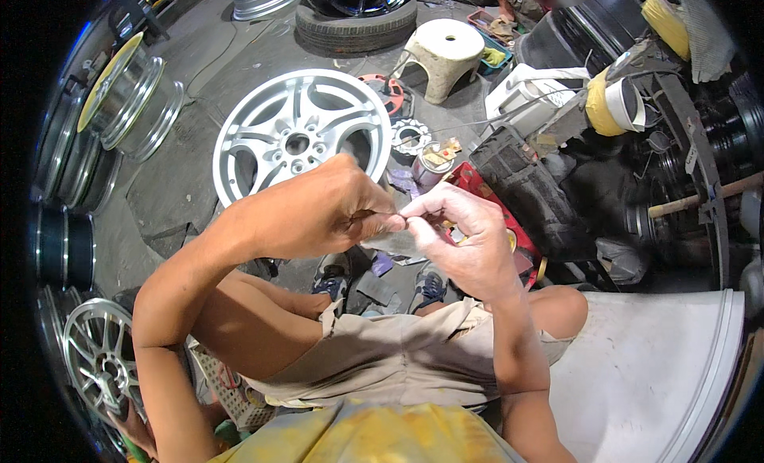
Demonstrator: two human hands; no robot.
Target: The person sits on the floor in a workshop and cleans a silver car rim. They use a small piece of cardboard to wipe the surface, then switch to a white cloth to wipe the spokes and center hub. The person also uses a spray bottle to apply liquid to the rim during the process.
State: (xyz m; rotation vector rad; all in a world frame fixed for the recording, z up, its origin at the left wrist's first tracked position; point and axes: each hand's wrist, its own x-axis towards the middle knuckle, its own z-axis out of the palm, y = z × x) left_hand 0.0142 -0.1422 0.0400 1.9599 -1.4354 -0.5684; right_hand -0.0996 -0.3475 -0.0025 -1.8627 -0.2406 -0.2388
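Note:
Just above my lap, my left hand [342, 207] and my right hand [469, 234] meet fingertip to fingertip. Both are closed in a pinch, and a tiny dark spot shows where they touch, too small to name. Pale dust coats the fingers of my right hand. Beyond my left hand a silver spoked car wheel rim [299, 109] lies on the floor, its near edge partly hidden by that hand and forearm. Past my right hand stand an open can [430, 175] with scraps on top and a red tray or box [500, 210], partly covered by the hand.
A white stool [450, 42] and a tire [354, 37] stand at the back. Stacked rims [123, 101] line the left side. At lower left another person's hand [134, 427] touches a spoked rim [99, 343]. A white curved panel [629, 375] lies at my right.

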